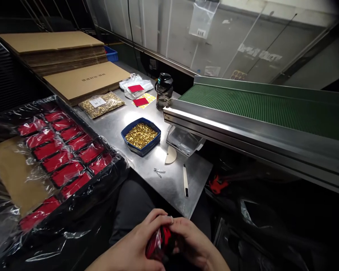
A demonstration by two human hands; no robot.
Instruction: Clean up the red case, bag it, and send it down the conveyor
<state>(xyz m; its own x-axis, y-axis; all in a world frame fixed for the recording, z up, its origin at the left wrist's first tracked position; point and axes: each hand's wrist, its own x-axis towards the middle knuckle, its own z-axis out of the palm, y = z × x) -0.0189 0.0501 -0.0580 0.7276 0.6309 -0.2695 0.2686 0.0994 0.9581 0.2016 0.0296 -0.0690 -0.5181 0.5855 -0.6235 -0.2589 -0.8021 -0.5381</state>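
Low in the picture, over my lap, both hands close around one small red item in clear plastic wrap (159, 242). My left hand (137, 246) curls over it from the left with the fingers bent. My right hand (190, 242) grips it from the right, fingertips meeting the left hand's at the top. To the left sits a black tray (73, 113) under loose plastic film, filled with several red wrapped items (62, 158) of the same kind. A blue dish of small gold pieces (141, 136) stands on the steel table (113, 124) ahead.
On the table lie tweezers (159, 172), a white knife (185, 180), a bag of gold pieces (101, 104), red cards (138, 96) and a dark bottle (164, 90). Flat cardboard (73, 60) is stacked at the back left. A green conveyor belt (260, 109) runs along the right.
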